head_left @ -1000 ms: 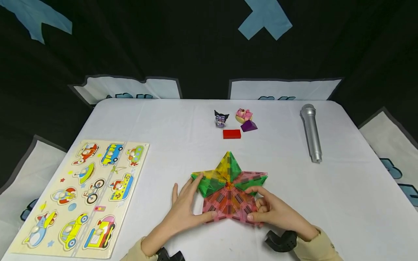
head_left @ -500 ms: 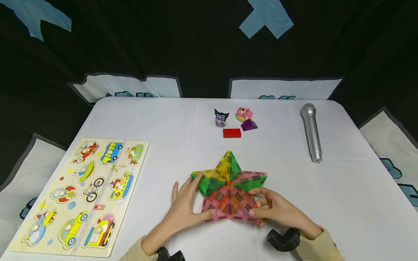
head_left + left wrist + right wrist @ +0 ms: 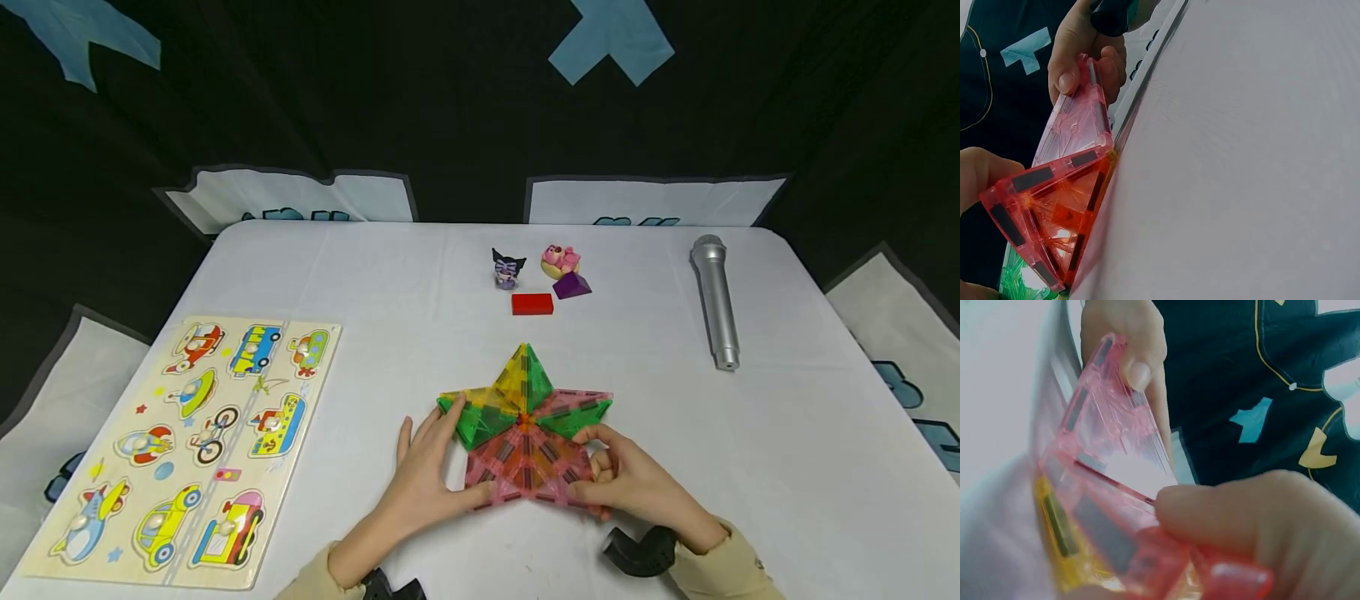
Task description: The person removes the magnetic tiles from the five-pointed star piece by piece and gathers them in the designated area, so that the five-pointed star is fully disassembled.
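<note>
1. One white cloth-covered table (image 3: 420,333).
2. Rectangular cream vehicle-puzzle board (image 3: 187,475), lying flat at left.
3. Translucent red, pink, green and yellow plastic star (image 3: 525,454), at the middle of the table's near half.
4. Left hand (image 3: 423,492) spread wide, thumb and fingertips touching separate star points.
5. Right hand (image 3: 633,483) pinching the star's lower right point.
6. Red rectangular block (image 3: 532,304), beyond the star.

Your five-pointed star (image 3: 527,422) of translucent tiles points one tip away from you; that tip and the left one are yellow and green, the right pink and green, the lower two reddish pink; your left hand (image 3: 427,479) touches its left side; your right hand (image 3: 626,475) pinches its lower-right tip.
</note>
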Tool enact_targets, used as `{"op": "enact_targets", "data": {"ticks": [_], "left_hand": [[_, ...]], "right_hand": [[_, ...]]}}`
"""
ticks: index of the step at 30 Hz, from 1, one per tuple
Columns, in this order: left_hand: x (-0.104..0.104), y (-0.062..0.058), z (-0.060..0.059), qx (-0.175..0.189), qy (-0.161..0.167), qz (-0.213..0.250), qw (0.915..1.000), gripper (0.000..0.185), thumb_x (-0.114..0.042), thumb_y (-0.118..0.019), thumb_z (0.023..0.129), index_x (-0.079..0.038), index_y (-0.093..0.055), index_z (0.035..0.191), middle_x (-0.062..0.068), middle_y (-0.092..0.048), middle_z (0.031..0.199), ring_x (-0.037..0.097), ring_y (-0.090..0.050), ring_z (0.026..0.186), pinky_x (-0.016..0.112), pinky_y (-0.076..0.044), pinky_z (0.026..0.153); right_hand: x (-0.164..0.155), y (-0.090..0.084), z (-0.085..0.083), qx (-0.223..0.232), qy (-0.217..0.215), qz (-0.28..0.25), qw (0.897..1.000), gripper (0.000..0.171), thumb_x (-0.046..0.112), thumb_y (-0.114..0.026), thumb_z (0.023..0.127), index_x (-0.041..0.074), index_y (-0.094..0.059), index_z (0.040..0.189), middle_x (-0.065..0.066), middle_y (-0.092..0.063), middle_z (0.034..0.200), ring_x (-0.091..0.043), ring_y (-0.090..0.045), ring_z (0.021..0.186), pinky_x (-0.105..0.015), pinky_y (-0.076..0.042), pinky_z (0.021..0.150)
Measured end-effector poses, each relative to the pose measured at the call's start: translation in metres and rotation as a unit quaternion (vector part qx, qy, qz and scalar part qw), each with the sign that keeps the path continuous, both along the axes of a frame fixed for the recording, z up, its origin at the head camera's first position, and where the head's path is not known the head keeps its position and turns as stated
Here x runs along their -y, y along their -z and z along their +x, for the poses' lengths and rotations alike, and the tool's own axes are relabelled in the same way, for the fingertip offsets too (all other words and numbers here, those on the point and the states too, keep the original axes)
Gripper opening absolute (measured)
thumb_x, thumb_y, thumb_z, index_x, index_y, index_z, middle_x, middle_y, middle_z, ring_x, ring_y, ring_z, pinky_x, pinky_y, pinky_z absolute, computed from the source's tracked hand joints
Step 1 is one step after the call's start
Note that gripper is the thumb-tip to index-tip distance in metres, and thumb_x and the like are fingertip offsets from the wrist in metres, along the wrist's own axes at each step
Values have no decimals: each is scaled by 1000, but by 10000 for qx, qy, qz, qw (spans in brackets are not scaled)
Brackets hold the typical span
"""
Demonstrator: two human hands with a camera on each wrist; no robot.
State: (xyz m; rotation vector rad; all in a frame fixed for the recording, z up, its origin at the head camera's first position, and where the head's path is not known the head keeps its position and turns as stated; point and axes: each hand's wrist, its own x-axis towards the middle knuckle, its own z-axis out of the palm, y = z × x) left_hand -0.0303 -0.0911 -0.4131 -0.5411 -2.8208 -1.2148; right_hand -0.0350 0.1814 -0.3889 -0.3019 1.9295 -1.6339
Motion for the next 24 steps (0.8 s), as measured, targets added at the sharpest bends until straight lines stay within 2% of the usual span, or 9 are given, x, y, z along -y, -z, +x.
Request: {"op": "enact_targets", "data": {"ticks": [8,13,21,24], "left_hand": [[-1,0,0,64,-9,9,10000,103,-50,-73,64,-9,-22,144,12,-34,141,35,-24,129,57,5,100],[0,-1,0,72,-4,17,10000,102,-50,-73,64,-10,-23,144,12,-35,140,35,-23,130,57,5,101],[0,-2,0,114,3,14,9999,103,-50,-73,64,-10,-23,144,12,-34,140,35,-23,130,56,5,101],[0,-3,0,124,0,13,9999,102,-50,-73,64,-10,-23,144,12,-34,141,35,-23,130,57,4,101]], "right_hand": [[-1,2,1,-125,19,-102,9999,52,3,-66,80,-4,-28,114,-4,-40,61,-17,-51,42,-37,-48,46],[-2,1,1,-189,74,-316,9993,56,0,-67,78,-3,-25,115,-8,-48,67,-20,-56,45,-39,-50,47],[-14,-6,-5,58,-66,-748,9972,54,0,-61,83,-12,-23,119,-19,-59,73,-24,-62,57,-46,-51,54],[-24,-10,-9,-181,42,-702,9974,50,-1,-58,83,-14,-25,119,-15,-62,73,-24,-63,60,-43,-51,55]]}}
